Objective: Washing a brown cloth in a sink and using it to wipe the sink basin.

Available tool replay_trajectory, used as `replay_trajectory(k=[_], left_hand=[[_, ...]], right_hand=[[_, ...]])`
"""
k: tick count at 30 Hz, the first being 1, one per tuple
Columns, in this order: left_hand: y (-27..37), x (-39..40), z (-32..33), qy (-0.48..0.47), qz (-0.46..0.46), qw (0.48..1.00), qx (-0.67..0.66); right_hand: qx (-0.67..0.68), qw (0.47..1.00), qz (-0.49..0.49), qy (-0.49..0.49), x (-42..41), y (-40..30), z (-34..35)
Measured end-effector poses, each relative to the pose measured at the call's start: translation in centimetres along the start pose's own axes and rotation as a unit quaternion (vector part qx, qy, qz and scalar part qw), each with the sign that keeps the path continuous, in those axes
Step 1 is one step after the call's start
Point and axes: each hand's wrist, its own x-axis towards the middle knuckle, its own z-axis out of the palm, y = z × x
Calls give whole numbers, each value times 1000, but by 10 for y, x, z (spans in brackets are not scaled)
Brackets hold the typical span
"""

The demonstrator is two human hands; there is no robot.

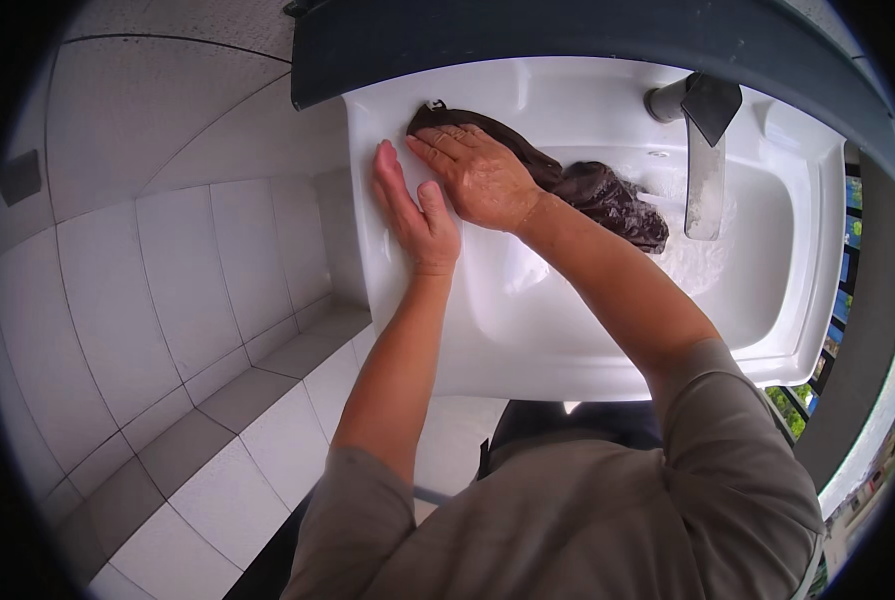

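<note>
A wet, dark brown cloth (609,202) stretches from the left ledge of a white washbasin (537,371) down into its bowl. My right hand (485,176) lies flat over the cloth's upper left part, fingers extended and wet. Beside it, on the left ledge, my left hand (417,217) is held with its thumb spread from the fingers and nothing in it. The cloth's lower end rests near the running water (695,262) under a grey metal faucet (705,176). Whatever part of the cloth is under my right palm is hidden.
A dark panel (567,34) overhangs the basin's far edge. Tiled wall (185,277) and a grey tiled ledge (249,397) run along the left. A railing (830,360) and a grey post (864,300) stand close to the basin's right side.
</note>
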Motion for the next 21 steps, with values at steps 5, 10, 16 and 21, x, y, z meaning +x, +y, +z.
replay_trajectory(k=[5,10,16,21], left_hand=[[1,3,-5,28,47,997,52],[-3,5,-3,33,51,995,75],[4,1,-5,57,0,995,80],[4,3,0,16,19,992,126]], right_hand=[[16,997,-67,-21,36,2,16],[34,996,-8,-83,25,-11,20],[133,977,-49,-162,-4,-11,-12],[-50,989,-22,-135,15,5,1]])
